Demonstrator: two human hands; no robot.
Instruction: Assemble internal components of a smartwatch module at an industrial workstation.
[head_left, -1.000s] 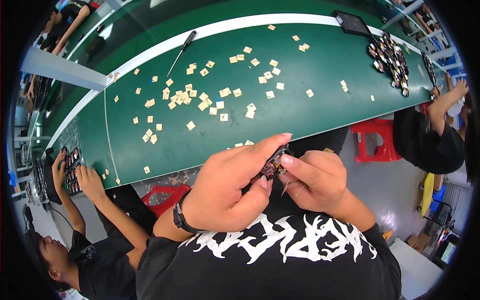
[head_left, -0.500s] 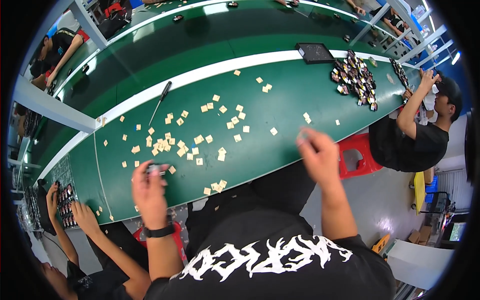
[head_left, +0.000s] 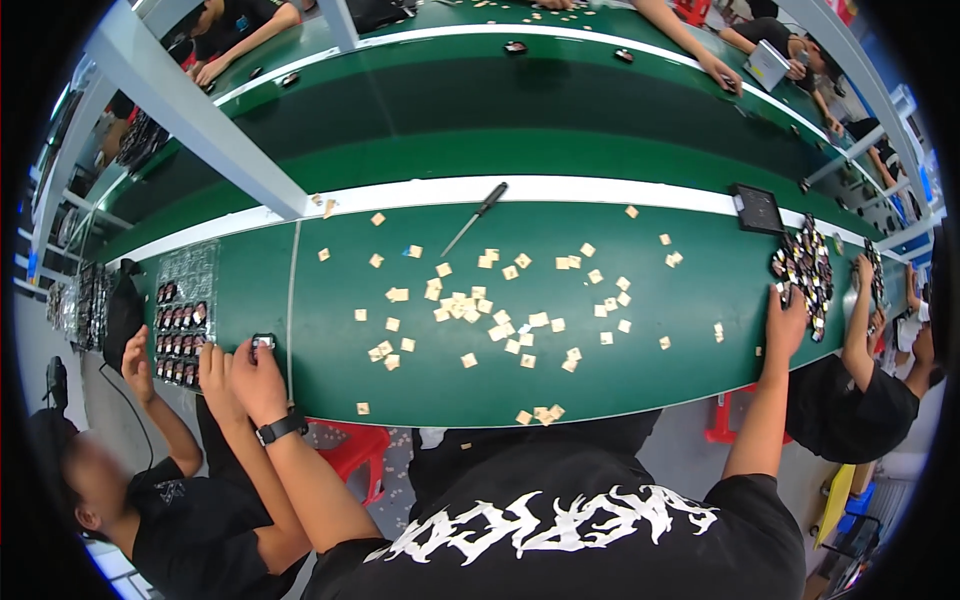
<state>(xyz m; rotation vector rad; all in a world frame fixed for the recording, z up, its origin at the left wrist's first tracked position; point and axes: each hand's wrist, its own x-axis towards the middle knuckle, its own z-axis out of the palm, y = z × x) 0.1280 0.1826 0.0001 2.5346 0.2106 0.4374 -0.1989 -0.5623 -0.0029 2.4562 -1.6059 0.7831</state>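
My left hand point(head_left: 258, 382), with a black watch on its wrist, reaches far left across the bench. Its fingers pinch a small black part point(head_left: 263, 341) with a pale patch on top, at the table surface. Close beside it is a co-worker's hand point(head_left: 218, 380). At the far right, my right hand point(head_left: 787, 325) touches the near left edge of a heap of small black parts point(head_left: 808, 265). Its fingers close around one small black part point(head_left: 785, 293), partly hidden by them. Many cream paper squares point(head_left: 470, 305) lie scattered between my hands.
A screwdriver point(head_left: 488, 203) lies by the white rail. A black tray point(head_left: 758, 210) sits beside the heap. On the left, a clear blister tray point(head_left: 185, 318) holds rows of black parts before the co-worker. A grey post point(head_left: 200, 110) rises at the back left. Red stools point(head_left: 350, 455) stand below.
My left hand has moved left with the small black part, up to the co-worker's hand. My right hand has gone from above the near edge to the heap. The view has turned too.
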